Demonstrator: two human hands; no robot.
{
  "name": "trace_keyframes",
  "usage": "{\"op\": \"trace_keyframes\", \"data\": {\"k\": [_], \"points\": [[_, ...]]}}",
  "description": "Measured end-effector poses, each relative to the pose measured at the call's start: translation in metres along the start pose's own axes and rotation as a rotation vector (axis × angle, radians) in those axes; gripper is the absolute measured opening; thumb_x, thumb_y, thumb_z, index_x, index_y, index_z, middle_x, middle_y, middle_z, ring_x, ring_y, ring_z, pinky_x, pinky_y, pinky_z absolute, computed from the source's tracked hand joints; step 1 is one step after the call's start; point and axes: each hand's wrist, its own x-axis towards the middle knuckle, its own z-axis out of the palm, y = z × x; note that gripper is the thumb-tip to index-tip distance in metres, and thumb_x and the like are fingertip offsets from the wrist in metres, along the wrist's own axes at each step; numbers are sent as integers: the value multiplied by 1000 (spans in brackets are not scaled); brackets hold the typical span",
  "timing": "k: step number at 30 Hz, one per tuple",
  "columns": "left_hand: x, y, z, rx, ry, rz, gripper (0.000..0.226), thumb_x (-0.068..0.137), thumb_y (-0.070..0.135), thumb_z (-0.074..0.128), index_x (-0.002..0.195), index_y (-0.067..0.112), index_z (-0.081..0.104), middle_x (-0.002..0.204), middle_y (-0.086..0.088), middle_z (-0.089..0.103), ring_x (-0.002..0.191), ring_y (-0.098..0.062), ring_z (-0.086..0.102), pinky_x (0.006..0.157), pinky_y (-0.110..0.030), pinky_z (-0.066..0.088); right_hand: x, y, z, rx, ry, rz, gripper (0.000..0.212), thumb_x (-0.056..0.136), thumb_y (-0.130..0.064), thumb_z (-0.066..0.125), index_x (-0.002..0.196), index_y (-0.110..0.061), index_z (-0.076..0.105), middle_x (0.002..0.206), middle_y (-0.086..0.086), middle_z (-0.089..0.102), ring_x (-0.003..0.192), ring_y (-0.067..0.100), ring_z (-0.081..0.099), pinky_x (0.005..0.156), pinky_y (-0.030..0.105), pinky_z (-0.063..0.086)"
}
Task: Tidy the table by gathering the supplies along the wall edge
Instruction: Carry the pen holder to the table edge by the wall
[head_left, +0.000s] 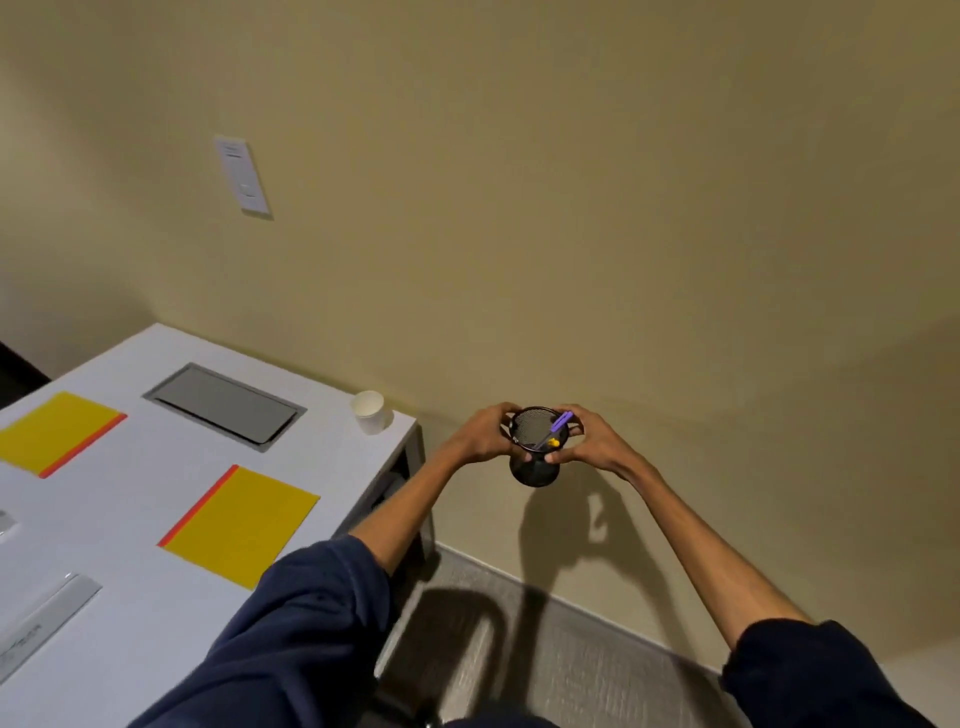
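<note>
Left hand (480, 439) and right hand (589, 439) both grip the black wire-mesh pen cup (535, 467), held in mid-air beyond the white worktop (130, 519) edge. A purple pen (558, 423) sits inside the cup. White paper cup (370, 412) stands at the worktop's wall corner.

Dim warm light, wide-angle edge distortion

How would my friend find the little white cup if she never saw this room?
Start at the white table beside the tan wall. Go to its far right corner by the wall, just past the grey panel. The cup stands there, small, white and round, the only upright thing among flat yellow pads.
</note>
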Motion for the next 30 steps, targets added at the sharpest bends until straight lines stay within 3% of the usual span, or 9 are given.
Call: {"op": "trace_keyframes", "data": {"k": [8,19,28,30], "points": [[-1,-73,-81,-182,268,-151,81,65,2,87,136,0,48,128,-20,61,112,-34,62,94,-40,53,95,-70,68,-51,-150,-161,84,67,1,86,140,-4,45,135,13,55,121,30,56,101,36,47],[-8,-159,-177,-258,582,-332,74,65,4,89,129,1,53,126,-16,62,106,-35,63,92,-44,54,218,-157,168,-87,-397,-387,86,67,-2,86,141,-12,44,136,9,54,123,22,52,99,25,39],[28,-210,-250,-158,715,-469,78,72,7,84,140,3,46,134,-16,58,114,-29,60,99,-40,50,323,-220,233,-84,-539,-510,86,68,2,84,142,-9,42,138,11,52,126,25,50,94,29,44],[41,-222,-260,-139,737,-501,77,75,6,81,142,2,43,136,-16,56,115,-29,59,99,-38,48,340,-226,248,-57,-535,-526,84,69,3,82,142,-8,42,140,10,51,129,25,49,99,33,47]]}}
